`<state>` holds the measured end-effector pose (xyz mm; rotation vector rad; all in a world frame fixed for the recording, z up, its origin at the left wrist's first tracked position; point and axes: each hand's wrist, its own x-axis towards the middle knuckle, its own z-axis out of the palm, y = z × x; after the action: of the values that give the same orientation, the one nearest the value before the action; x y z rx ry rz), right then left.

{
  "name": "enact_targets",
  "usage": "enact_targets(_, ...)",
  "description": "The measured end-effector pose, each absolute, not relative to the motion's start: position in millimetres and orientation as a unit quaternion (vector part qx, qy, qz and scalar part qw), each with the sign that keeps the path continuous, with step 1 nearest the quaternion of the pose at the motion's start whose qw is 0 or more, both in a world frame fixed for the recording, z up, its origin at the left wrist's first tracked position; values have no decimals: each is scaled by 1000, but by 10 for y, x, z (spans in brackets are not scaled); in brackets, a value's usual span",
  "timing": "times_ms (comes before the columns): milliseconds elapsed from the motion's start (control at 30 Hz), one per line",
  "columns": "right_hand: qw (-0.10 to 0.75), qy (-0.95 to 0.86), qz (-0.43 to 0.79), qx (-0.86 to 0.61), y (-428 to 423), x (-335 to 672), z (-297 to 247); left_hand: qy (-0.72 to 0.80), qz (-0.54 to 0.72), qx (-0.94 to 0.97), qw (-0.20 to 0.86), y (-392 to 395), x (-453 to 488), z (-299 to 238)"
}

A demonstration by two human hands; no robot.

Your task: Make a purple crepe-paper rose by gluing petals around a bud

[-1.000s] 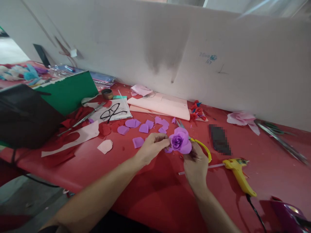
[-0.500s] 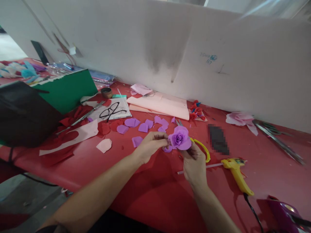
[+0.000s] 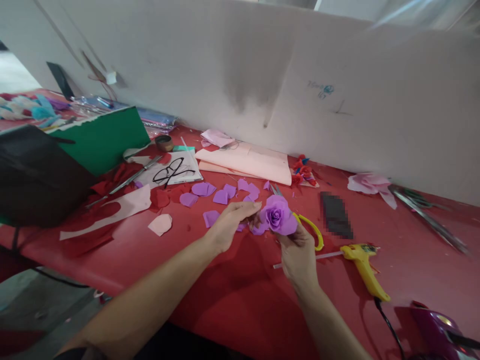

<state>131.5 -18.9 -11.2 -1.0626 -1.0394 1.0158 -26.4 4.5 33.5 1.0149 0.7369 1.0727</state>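
Note:
A purple paper rose (image 3: 277, 216) is held just above the red table (image 3: 232, 295). My right hand (image 3: 299, 252) grips it from below, fingers closed round its base. My left hand (image 3: 228, 223) reaches in from the left, fingers stretched toward the flower's left edge and touching a loose purple petal piece there. Several cut purple petals (image 3: 221, 195) lie on the table just beyond my left hand. Yellow-handled scissors (image 3: 309, 226) lie right behind the rose.
A yellow glue gun (image 3: 363, 265) with a glue stick lies to the right. A black flat object (image 3: 335, 215) sits beyond it. Pink sheets (image 3: 247, 162), eyeglasses (image 3: 173, 171) on paper, red scraps (image 3: 112, 200), a green board (image 3: 105, 140) and a white wall (image 3: 262, 75) surround the area.
My left hand's fingers have gone from pinching at the rose's edge to stretched out beside it. The rose dipped slightly lower in my right hand.

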Motion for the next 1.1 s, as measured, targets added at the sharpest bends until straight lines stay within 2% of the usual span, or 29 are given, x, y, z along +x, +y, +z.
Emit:
enact_targets(367,624,-464,433,-456,-202,1322,-136,356,517,473,618,4,-253,354)
enact_targets(600,631,-413,463,-465,-149,1298,-96,420,588,461,515,63,-249,273)
enact_targets(800,639,-420,447,-464,-137,1322,-90,432,534,492,535,67,-237,213)
enact_targets(1100,632,-486,387,-463,-183,1347,-80,396,523,482,580,91,-243,169)
